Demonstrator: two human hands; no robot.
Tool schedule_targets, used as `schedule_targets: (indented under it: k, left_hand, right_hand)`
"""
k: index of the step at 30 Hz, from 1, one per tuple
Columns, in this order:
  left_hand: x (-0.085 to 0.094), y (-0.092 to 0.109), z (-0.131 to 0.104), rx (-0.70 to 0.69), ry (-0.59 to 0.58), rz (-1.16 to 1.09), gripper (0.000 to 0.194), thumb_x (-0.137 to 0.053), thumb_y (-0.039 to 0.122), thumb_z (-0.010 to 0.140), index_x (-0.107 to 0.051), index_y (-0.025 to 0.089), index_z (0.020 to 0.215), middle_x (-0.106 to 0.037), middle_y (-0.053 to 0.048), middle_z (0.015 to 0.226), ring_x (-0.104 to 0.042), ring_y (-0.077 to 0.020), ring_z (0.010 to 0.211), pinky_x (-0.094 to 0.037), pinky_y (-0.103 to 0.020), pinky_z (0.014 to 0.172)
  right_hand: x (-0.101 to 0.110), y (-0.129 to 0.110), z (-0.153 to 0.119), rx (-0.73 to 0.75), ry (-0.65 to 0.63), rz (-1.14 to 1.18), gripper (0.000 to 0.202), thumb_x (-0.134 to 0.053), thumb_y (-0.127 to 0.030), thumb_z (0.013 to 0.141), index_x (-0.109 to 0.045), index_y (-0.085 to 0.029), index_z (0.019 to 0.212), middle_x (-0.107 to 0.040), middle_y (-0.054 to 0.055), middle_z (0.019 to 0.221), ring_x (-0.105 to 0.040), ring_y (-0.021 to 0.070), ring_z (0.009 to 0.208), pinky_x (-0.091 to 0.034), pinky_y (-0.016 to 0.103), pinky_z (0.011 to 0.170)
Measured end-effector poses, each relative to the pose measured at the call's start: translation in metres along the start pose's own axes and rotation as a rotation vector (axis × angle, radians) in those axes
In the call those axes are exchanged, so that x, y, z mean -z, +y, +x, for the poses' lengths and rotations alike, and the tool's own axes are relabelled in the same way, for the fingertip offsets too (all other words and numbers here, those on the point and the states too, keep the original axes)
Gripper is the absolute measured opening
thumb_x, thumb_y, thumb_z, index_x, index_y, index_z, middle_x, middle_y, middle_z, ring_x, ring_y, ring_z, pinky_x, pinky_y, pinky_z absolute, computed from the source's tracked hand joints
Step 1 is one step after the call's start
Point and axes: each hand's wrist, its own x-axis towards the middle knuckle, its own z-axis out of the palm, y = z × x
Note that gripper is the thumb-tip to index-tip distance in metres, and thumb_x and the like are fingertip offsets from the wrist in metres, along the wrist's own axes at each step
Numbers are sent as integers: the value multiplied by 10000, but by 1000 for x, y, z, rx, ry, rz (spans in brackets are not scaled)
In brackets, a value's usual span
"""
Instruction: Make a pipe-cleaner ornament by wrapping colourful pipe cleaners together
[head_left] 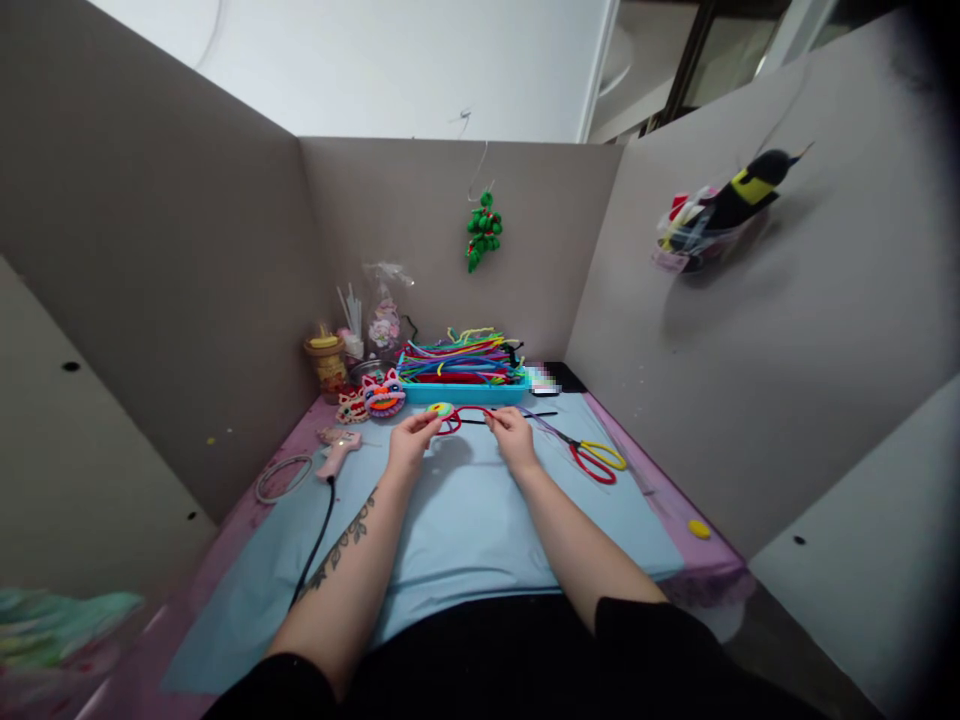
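Note:
My left hand pinches a small round piece in yellow, green and other colours, with a red pipe cleaner joined to it or held against it. The red pipe cleaner curves in a loop below the piece and runs across to my right hand, whose thumb and fingers are closed on its other end. Both hands are over the blue table cover. A black stick-like strip lies behind the hands. Scissors with one red and one yellow handle lie to the right of my right hand.
A blue tray piled with colourful pipe cleaners stands at the back. Left of it are finished animal-face pieces, a jar and a pink glue gun with its cord. A phone-like dark object lies back right; a yellow disc lies front right.

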Motion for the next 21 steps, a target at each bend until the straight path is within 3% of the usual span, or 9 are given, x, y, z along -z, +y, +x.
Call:
schedule_targets:
  k: [4, 7, 12, 17, 21]
  left_hand:
    - [-1, -2, 0, 3, -2, 48, 480, -812, 400, 457, -718, 118, 835, -620, -18, 558, -379, -51, 416, -256, -204, 412]
    - [-2, -4, -2, 21, -38, 73, 457, -808, 381, 474, -719, 113, 834, -625, -22, 558, -379, -49, 412, -264, -203, 417]
    - [-4, -7, -3, 27, -101, 86, 446, -795, 386, 505, -715, 116, 850, -621, -10, 553, -368, -46, 401, -260, -205, 421]
    - [-7, -10, -4, 5, -148, 67, 426, -794, 381, 517, -711, 122, 845, -649, -30, 611, -449, -73, 449, -314, -217, 447]
    - [-9, -9, -6, -13, -153, 52, 419, -794, 382, 520, -707, 122, 837, -661, -44, 638, -487, -92, 477, -346, -228, 464]
  right_hand:
    - [-6, -16, -4, -267, -11, 422, 255, -685, -410, 641, -679, -186, 762, -608, 22, 679, -557, 155, 631, -478, 325, 643]
    - [-12, -23, -8, -406, -18, 615, 307, -747, -371, 568, -650, -181, 790, -630, 11, 662, -576, 144, 596, -482, 315, 628]
    - [-17, -19, -11, -409, -27, 597, 309, -764, -351, 549, -570, -192, 730, -633, -10, 636, -592, 135, 582, -448, 262, 564]
    - [-20, -13, -11, -402, -27, 523, 266, -767, -338, 522, -605, -174, 654, -615, -22, 611, -521, 103, 561, -358, 222, 523]
    - [-21, -14, -11, -514, -69, 598, 294, -783, -322, 467, -640, -179, 680, -581, -46, 548, -445, 85, 485, -321, 229, 511]
